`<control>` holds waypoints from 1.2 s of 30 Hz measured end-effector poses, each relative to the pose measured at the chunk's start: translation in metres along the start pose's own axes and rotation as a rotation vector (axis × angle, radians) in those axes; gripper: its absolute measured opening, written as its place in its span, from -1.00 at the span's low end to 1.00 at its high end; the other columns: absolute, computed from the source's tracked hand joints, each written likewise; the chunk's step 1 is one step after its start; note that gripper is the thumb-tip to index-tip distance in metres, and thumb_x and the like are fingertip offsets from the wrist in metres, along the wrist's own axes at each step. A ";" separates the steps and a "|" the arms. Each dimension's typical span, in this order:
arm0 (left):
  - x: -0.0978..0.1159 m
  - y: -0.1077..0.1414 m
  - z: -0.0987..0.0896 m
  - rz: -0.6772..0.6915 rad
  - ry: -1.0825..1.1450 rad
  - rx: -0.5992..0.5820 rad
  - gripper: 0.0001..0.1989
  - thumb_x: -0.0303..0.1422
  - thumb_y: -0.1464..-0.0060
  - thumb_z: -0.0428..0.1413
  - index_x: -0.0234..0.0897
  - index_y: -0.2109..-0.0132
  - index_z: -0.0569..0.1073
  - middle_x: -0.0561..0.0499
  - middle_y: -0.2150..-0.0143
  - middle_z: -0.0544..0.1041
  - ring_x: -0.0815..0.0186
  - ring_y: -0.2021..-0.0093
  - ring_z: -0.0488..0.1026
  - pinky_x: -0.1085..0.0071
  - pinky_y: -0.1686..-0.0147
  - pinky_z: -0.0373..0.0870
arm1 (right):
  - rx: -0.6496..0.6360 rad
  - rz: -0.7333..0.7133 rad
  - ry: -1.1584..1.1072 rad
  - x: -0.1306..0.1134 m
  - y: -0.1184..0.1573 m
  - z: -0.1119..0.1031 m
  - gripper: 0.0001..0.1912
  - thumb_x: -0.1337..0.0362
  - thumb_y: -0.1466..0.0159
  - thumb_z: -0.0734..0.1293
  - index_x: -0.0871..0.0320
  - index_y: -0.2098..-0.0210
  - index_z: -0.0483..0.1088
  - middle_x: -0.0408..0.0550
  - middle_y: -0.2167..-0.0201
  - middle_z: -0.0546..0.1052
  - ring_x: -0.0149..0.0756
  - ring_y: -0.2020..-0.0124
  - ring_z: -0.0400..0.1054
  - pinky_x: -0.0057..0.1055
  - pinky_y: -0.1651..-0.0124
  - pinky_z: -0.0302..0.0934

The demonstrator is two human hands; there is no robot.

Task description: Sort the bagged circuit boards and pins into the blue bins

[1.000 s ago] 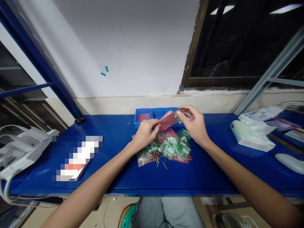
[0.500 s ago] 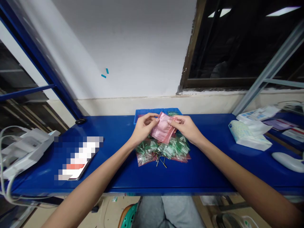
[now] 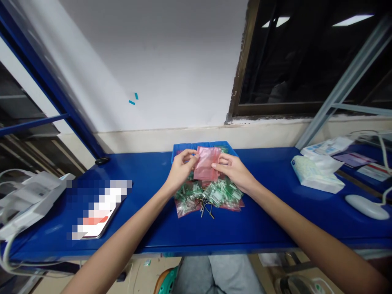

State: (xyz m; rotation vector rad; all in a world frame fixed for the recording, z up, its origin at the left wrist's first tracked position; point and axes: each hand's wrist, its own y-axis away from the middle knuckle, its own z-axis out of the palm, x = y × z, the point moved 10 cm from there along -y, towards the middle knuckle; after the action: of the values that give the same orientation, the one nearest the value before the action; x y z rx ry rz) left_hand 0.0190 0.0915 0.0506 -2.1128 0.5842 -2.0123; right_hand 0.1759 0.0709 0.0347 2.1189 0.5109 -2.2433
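Both hands hold one small pink plastic bag [image 3: 206, 163] upright above the blue table [image 3: 263, 228]. My left hand [image 3: 181, 170] pinches its left edge and my right hand [image 3: 232, 170] pinches its right edge. Under the hands lies a pile of small green parts [image 3: 214, 192] on other pink bags, with a few thin metal pins [image 3: 206, 210] at its front. A blue compartment tray [image 3: 180, 147] stands right behind the held bag, mostly hidden by it.
A blurred-out flat device [image 3: 98, 206] lies at the left, beside a white machine with cables [image 3: 26, 198]. At the right are a white soft pack [image 3: 315, 173], papers [image 3: 352, 157] and a white mouse [image 3: 366, 206]. A wall and window frame rise behind the table.
My right hand came in from the bag's top right corner to its right edge. Both hands turned the pink bag from tilted to upright and flat between them.
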 end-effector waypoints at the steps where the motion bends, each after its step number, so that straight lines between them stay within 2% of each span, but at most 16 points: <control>1: 0.002 0.001 0.002 0.017 -0.023 -0.026 -0.77 -0.26 -0.13 0.19 -0.30 0.13 0.46 0.06 0.44 0.41 0.40 0.44 0.33 0.46 0.41 0.30 | 0.005 -0.009 0.019 0.001 -0.001 -0.002 -0.70 0.19 -0.15 0.48 0.11 0.13 0.50 -0.01 0.20 0.61 -0.22 0.23 0.51 -0.20 0.09 0.41; 3: 0.005 0.002 0.006 0.039 -0.055 -0.075 -0.75 -0.28 -0.09 0.22 -0.30 0.11 0.45 0.07 0.45 0.42 0.40 0.45 0.35 0.44 0.39 0.32 | 0.015 -0.028 0.062 0.001 -0.002 -0.007 -0.72 0.17 -0.16 0.47 0.11 0.15 0.50 -0.02 0.23 0.61 -0.24 0.27 0.51 -0.21 0.12 0.42; 6: 0.000 0.002 0.007 0.003 -0.047 -0.109 -0.71 -0.29 -0.03 0.25 -0.30 0.10 0.45 0.05 0.43 0.47 0.38 0.46 0.37 0.42 0.39 0.33 | 0.030 -0.057 0.104 -0.001 -0.002 -0.012 -0.72 0.16 -0.18 0.45 0.11 0.13 0.51 -0.02 0.24 0.62 -0.22 0.25 0.52 -0.18 0.10 0.43; 11: -0.011 0.002 0.012 -0.071 0.041 -0.165 -0.77 -0.35 0.08 0.32 -0.30 0.25 0.50 0.01 0.36 0.54 0.36 0.41 0.45 0.38 0.32 0.37 | 0.035 -0.113 0.095 -0.006 -0.002 -0.014 -0.71 0.16 -0.20 0.44 0.08 0.09 0.52 -0.01 0.15 0.62 -0.14 0.13 0.53 -0.08 -0.02 0.42; 16: -0.012 0.006 0.017 -0.049 0.132 -0.165 -0.78 -0.40 0.09 0.33 -0.28 0.23 0.57 -0.04 0.27 0.61 0.27 0.28 0.53 0.26 0.16 0.47 | 0.015 -0.223 0.145 -0.017 0.000 -0.012 -0.70 0.21 -0.23 0.41 0.06 0.04 0.51 -0.01 0.04 0.59 -0.11 -0.01 0.47 -0.03 -0.15 0.34; 20: 0.004 0.006 0.007 0.105 0.118 -0.069 -0.89 -0.39 0.03 0.31 -0.23 0.28 0.62 -0.03 0.26 0.62 0.23 0.20 0.54 0.16 0.06 0.47 | 0.024 -0.299 0.247 -0.025 0.003 -0.011 -0.69 0.28 -0.22 0.41 0.02 0.03 0.50 -0.03 0.00 0.55 -0.11 -0.06 0.43 -0.06 -0.13 0.34; 23: 0.020 0.008 0.006 0.251 0.051 -0.076 -0.91 -0.41 -0.06 0.25 -0.17 0.27 0.65 -0.06 0.10 0.59 0.18 0.01 0.50 0.06 -0.10 0.40 | 0.044 -0.364 0.426 -0.030 0.005 -0.009 -0.63 0.33 -0.22 0.38 -0.03 -0.03 0.48 -0.02 -0.07 0.49 -0.11 -0.10 0.37 -0.13 0.00 0.39; 26: 0.027 0.010 0.005 0.342 -0.053 -0.080 -0.86 -0.46 -0.09 0.22 -0.13 0.27 0.65 -0.06 -0.09 0.50 0.14 -0.15 0.41 -0.02 -0.22 0.29 | 0.116 -0.455 0.640 -0.037 0.011 -0.010 -0.53 0.41 -0.22 0.34 -0.08 -0.09 0.46 0.00 -0.09 0.41 -0.17 0.05 0.40 -0.21 0.18 0.41; 28: 0.030 0.011 0.004 0.395 -0.123 -0.056 -0.86 -0.48 -0.10 0.22 -0.13 0.28 0.65 -0.05 -0.11 0.46 0.14 -0.17 0.38 -0.03 -0.24 0.26 | 0.155 -0.508 0.726 -0.042 0.016 -0.009 -0.47 0.48 -0.20 0.31 -0.10 -0.11 0.45 0.01 -0.11 0.35 -0.27 0.23 0.40 -0.22 0.24 0.41; 30: 0.033 0.013 0.003 0.440 -0.192 -0.023 -0.87 -0.48 -0.10 0.22 -0.15 0.30 0.63 -0.05 -0.10 0.44 0.15 -0.15 0.39 -0.01 -0.22 0.29 | 0.162 -0.575 0.752 -0.047 0.022 -0.006 -0.48 0.50 -0.21 0.28 -0.09 -0.09 0.47 0.02 -0.15 0.30 -0.29 0.25 0.40 -0.15 0.17 0.43; 33: 0.039 0.018 0.004 0.502 -0.320 0.009 -0.89 -0.47 -0.14 0.20 -0.17 0.24 0.61 -0.07 -0.08 0.40 0.17 -0.09 0.41 0.04 -0.16 0.36 | 0.140 -0.666 0.710 -0.052 0.029 0.001 -0.61 0.43 -0.27 0.28 -0.08 0.00 0.52 0.00 -0.18 0.27 -0.14 -0.02 0.38 0.00 -0.09 0.36; 36: 0.042 0.023 0.010 0.587 -0.490 0.000 -0.80 -0.48 -0.19 0.15 -0.15 0.06 0.54 -0.10 -0.09 0.35 0.18 -0.09 0.39 0.08 -0.14 0.38 | 0.110 -0.651 0.659 -0.049 0.029 0.003 -0.67 0.36 -0.30 0.30 -0.13 0.04 0.55 -0.05 -0.22 0.30 -0.05 -0.21 0.26 0.09 -0.24 0.24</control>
State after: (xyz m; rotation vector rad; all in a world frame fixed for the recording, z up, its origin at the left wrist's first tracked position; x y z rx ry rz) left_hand 0.0257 0.0531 0.0797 -2.0051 0.9592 -1.1385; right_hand 0.1840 0.0324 0.0757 3.0930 1.2763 -1.7255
